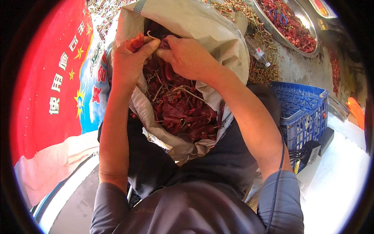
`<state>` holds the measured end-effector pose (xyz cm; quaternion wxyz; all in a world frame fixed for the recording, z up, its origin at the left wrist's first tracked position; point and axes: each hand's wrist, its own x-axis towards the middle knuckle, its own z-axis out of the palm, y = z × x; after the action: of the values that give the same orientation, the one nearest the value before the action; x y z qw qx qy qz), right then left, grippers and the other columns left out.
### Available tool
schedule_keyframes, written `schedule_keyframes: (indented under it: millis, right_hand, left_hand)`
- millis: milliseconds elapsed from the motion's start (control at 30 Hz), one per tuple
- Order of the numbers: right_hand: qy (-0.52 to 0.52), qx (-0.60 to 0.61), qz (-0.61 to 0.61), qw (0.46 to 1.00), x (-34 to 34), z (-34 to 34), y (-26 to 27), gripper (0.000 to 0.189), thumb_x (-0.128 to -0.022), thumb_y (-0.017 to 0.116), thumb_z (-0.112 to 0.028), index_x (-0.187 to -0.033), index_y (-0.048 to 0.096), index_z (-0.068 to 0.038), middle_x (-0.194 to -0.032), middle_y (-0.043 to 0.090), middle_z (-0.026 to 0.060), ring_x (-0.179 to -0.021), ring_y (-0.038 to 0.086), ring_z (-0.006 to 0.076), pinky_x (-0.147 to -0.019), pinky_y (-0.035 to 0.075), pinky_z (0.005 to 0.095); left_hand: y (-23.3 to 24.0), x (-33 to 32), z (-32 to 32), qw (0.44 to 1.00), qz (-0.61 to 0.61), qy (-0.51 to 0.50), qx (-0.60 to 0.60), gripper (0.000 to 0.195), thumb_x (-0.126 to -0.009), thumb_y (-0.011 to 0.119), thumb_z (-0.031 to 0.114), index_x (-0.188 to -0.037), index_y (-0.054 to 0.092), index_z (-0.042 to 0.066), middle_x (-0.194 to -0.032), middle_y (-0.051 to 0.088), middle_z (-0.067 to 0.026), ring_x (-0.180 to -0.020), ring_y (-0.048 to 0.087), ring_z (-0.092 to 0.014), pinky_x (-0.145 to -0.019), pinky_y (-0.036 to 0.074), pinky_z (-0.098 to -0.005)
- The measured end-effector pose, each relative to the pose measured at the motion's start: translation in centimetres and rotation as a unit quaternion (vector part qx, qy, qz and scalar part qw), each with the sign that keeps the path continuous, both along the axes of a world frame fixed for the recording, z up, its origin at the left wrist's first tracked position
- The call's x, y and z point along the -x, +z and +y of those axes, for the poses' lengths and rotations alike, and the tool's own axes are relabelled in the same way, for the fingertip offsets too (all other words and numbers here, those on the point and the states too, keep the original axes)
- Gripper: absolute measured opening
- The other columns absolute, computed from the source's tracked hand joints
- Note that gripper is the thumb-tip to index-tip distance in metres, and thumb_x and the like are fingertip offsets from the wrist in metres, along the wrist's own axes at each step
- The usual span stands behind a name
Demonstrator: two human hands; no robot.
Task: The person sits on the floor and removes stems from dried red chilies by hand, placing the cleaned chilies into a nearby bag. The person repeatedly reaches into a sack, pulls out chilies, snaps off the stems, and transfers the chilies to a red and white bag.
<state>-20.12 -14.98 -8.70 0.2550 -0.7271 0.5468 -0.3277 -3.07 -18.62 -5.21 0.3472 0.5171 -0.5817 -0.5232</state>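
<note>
Above the mouth of a woven plastic sack (225, 29), my two hands meet with their fingertips close together. My left hand (130, 61) grips a bright red dried chili (136, 43), and a thin pale stem (152, 35) curls up by its thumb. Thumb and fingers of my right hand (190, 58) pinch a dark red dried chili (165, 44), partly hidden by the fingers. Whether the stem belongs to this one, I cannot tell. Below, the sack holds a heap of dried red chilies (187, 114) mixed with dry stalks. Its rolled rim lies between my knees.
To my right stands a blue plastic crate (304, 117) with black boxes beside it. A metal basin (314, 49) of red chili pieces sits at the upper right, with a plastic bottle (262, 57) on loose stems (263, 73) nearby. A red printed sack (49, 87) bearing writing fills the left.
</note>
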Motion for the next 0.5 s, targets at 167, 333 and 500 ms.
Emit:
schedule_keyframes:
  millis: [167,333,500]
  right_hand:
    - [-0.008,-0.035,0.004,0.999,-0.2,0.1,-0.2,0.039,-0.100,0.057,-0.035,-0.097,0.064,0.003,-0.084,0.067,0.0276,-0.083,0.066,0.0470,-0.073,0.052,0.0518]
    - [-0.019,-0.021,-0.014,0.999,-1.0,-0.2,-0.5,0.039,-0.098,0.057,-0.042,-0.096,0.071,-0.006,-0.083,0.069,0.0239,-0.082,0.068,0.0448,-0.073,0.054,0.0530]
    - [-0.023,0.048,-0.006,0.999,-1.3,-0.3,-0.2,0.042,-0.097,0.059,-0.043,-0.084,0.069,-0.004,-0.073,0.068,0.0198,-0.071,0.067,0.0411,-0.063,0.052,0.0509]
  left_hand:
    - [-0.9,0.5,-0.4,0.995,-0.054,-0.037,0.076,0.015,-0.092,0.074,0.014,-0.097,0.074,0.000,-0.081,0.066,0.0035,-0.073,0.057,-0.005,-0.064,0.044,-0.0214]
    - [-1.1,0.5,-1.0,0.989,-0.098,0.014,0.109,0.015,-0.091,0.075,0.014,-0.094,0.071,0.000,-0.081,0.067,0.0010,-0.072,0.058,-0.006,-0.064,0.045,-0.0227]
    - [-1.3,0.8,-0.8,0.982,0.182,0.048,-0.014,0.011,-0.093,0.073,0.011,-0.099,0.068,0.003,-0.086,0.069,-0.0024,-0.074,0.063,-0.011,-0.066,0.049,-0.0243]
